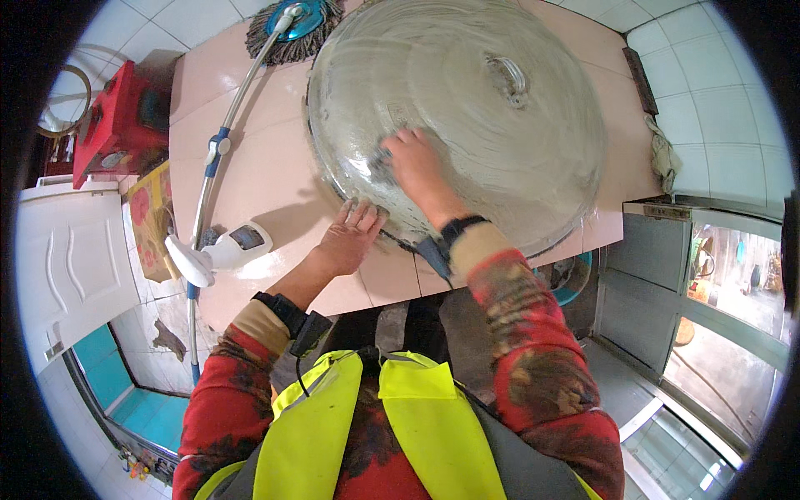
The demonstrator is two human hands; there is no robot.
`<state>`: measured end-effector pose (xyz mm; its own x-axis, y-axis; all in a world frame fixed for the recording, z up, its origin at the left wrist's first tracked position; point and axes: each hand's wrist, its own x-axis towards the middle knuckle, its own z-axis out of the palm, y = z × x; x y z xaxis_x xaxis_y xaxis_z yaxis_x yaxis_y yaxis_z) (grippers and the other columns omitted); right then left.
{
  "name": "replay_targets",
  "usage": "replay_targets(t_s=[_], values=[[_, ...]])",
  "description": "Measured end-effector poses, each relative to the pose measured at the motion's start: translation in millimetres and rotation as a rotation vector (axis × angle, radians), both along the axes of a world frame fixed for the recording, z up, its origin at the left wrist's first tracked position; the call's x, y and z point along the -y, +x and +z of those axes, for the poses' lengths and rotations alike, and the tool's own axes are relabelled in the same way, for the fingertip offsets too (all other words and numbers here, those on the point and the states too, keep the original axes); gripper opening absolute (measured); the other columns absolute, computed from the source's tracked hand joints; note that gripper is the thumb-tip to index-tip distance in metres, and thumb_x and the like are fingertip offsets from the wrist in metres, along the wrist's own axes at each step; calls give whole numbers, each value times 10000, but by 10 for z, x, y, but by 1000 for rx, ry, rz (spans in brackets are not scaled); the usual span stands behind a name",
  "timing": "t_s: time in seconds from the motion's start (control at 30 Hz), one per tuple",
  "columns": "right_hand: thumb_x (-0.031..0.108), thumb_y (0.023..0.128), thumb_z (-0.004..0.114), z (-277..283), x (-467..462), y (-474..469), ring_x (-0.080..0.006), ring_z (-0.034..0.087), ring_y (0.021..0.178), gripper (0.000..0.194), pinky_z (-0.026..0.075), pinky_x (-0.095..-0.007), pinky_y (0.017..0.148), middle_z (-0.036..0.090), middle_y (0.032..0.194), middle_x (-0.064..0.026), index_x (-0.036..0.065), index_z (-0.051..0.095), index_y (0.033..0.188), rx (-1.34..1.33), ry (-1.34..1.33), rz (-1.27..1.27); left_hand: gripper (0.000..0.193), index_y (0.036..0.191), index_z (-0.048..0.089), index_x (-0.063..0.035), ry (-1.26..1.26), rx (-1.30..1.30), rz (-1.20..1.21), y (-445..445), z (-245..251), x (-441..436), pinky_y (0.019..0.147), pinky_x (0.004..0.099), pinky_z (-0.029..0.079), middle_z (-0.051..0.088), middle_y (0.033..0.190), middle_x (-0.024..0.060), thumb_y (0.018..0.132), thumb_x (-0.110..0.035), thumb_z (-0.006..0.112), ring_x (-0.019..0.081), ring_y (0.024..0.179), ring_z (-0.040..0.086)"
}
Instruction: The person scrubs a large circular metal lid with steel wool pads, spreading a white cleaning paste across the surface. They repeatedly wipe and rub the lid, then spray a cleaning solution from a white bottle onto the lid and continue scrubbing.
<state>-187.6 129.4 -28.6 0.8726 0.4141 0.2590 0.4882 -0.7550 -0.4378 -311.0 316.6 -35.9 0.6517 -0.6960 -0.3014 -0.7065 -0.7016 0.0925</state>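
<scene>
A large round domed lid (pixel 450 156), apparently metal, spreads across the tiled counter, its surface smeared with greyish suds in curved streaks. Its loop handle (pixel 511 80) stands up on the far right part of the dome. My right hand (pixel 415 159) presses a dark scrubber (pixel 382 161), apparently steel wool, against the near left side of the dome. The fingers hide much of the scrubber. Lower left, my left hand (pixel 355 234) lies with fingertips at the lid's rim and holds nothing. A blue-grey piece (pixel 432 255) juts from the near rim below my right wrist.
A white spray bottle (pixel 234 247) is on the pink tiled counter (pixel 269 162) left of my left hand. Beside it leans a mop pole (pixel 209 165) with a grey mop head (pixel 294 28). A rag (pixel 664 156) hangs at right. A blue-rimmed bucket (pixel 572 281) stands below the counter.
</scene>
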Motion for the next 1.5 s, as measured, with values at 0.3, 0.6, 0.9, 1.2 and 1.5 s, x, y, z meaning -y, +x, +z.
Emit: replay_targets(t_s=[0.3,0.6,0.9,1.2,1.5], values=[[15,763,628,235,1075,-832,-338,533,1054,304,478,-437,863,576,1007,-105,121,624,1049,-193,-103,-102,922,1497,219,-14,44,-33,-11,-3,6,40,1183,529,123,259,1500,221,784,-326,714,387,1449,182],[82,763,671,-40,-18,-180,-332,539,1030,218,486,-436,847,586,1004,-103,111,617,972,23,88,-70,960,1504,183,-10,102,-186,10,53,224,97,1176,546,132,225,1519,251,782,-325,731,418,1444,169],[44,723,719,74,1763,-1222,-354,565,974,305,487,-433,792,583,1005,-117,110,628,1007,-95,-29,-435,893,1476,243,1,105,-202,2,70,281,95,1176,543,145,249,1510,250,797,-317,727,407,1437,195],[124,734,715,-72,624,-1093,-327,556,1010,270,478,-434,851,580,991,-94,124,640,993,42,68,-245,668,1422,349,34,-241,-139,196,274,393,589,1154,423,272,236,1536,225,806,-66,587,384,1434,233],[154,767,713,-42,1779,-1390,-338,535,1011,290,457,-441,869,580,1029,-112,124,627,1042,-14,4,-683,835,1504,196,-11,-140,16,-116,119,188,508,1198,467,151,154,1587,180,810,-124,647,362,1470,148]])
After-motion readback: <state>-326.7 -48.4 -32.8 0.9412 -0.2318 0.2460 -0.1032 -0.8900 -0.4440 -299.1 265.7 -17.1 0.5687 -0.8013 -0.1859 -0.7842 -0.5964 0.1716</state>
